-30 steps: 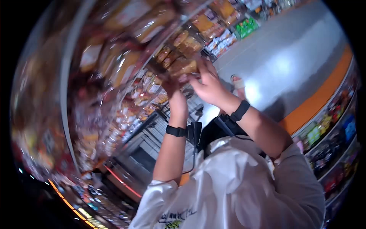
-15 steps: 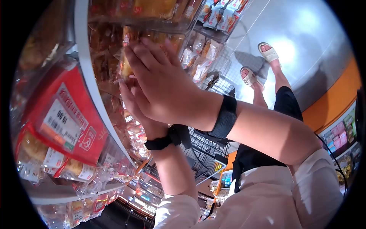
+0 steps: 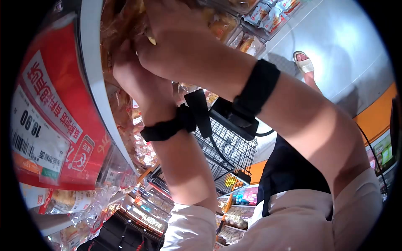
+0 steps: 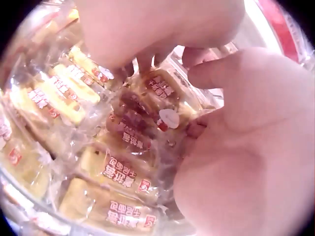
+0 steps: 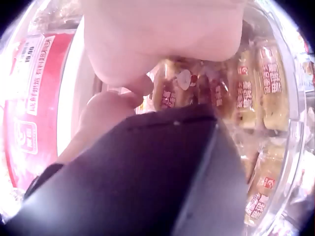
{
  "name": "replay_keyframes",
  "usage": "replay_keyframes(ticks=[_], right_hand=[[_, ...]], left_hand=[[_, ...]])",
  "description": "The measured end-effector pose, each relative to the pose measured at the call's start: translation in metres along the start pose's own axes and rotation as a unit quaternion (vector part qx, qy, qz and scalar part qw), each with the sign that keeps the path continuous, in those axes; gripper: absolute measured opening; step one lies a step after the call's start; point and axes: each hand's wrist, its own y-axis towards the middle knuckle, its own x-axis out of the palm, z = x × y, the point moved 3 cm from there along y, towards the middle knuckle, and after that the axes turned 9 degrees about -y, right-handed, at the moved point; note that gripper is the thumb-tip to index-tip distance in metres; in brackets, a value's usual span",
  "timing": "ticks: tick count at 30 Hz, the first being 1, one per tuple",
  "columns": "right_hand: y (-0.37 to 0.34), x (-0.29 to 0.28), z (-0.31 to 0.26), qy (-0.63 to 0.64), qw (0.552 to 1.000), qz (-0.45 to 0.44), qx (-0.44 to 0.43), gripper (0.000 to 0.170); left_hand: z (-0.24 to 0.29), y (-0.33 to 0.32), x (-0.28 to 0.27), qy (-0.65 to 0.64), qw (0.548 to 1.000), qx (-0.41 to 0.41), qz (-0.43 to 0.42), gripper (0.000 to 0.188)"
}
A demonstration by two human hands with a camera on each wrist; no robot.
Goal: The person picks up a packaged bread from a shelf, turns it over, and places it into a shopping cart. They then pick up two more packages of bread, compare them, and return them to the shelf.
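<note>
Both hands reach into a clear tub of wrapped bread packs (image 4: 123, 169). My left hand (image 3: 140, 79) is lower and nearer the shelf edge in the head view. My right hand (image 3: 180, 39) crosses above it, its fingers partly cut off by the frame top. In the left wrist view, fingertips of the left hand (image 4: 162, 29) and the thumb of the right hand (image 4: 246, 132) come close together at one pack (image 4: 162, 91) with a white oval sticker beside it. The right wrist view shows the right hand (image 5: 162, 34) over the same row. Whether either hand grips a pack, I cannot tell.
A red price sign (image 3: 63, 113) hangs on the white shelf edge (image 3: 94, 71) at left. Below the arms stands a wire shopping cart (image 3: 228, 146). More packaged goods (image 3: 274, 14) sit beyond the tub, and the grey floor (image 3: 335, 37) lies at right.
The view has swung closer to the shelf and the red sign. Both hands have moved up and left in the head view, over the bread packs; the right hand's extended fingers are now mostly hidden.
</note>
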Motion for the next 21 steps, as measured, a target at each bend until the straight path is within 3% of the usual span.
replay_keyframes(ticks=[3,5,7,11,14,18,19,21], right_hand=[[0.013,0.008,0.001,-0.008,1.0,0.008,-0.021,0.046],[0.022,0.007,-0.001,-0.009,0.999,0.016,-0.03,0.045],[0.028,0.01,-0.001,-0.011,0.999,0.022,-0.039,0.044],[0.045,0.016,0.002,-0.023,0.997,0.036,-0.06,0.042],[0.064,0.018,0.003,-0.03,0.996,0.045,-0.077,0.041],[0.102,0.026,0.002,-0.101,0.986,-0.077,-0.109,0.037],[0.109,0.028,0.0,-0.111,0.982,-0.092,-0.118,0.036],[0.104,0.023,0.004,-0.12,0.983,-0.058,-0.126,0.036]], left_hand=[[-0.006,0.009,-0.005,-0.103,0.983,-0.105,0.11,0.028],[-0.004,0.013,-0.02,0.068,0.998,0.008,0.009,0.031],[-0.003,0.011,-0.022,0.1,0.994,0.04,-0.024,0.033],[0.005,0.003,-0.007,-0.018,0.997,-0.041,0.067,0.034],[0.001,0.008,-0.009,-0.071,0.994,-0.062,0.052,0.037],[0.005,0.015,0.007,-0.101,0.992,-0.072,-0.005,0.041],[0.003,0.015,0.007,-0.108,0.992,-0.062,0.031,0.042],[0.003,0.015,0.003,-0.111,0.991,-0.068,0.018,0.042]])
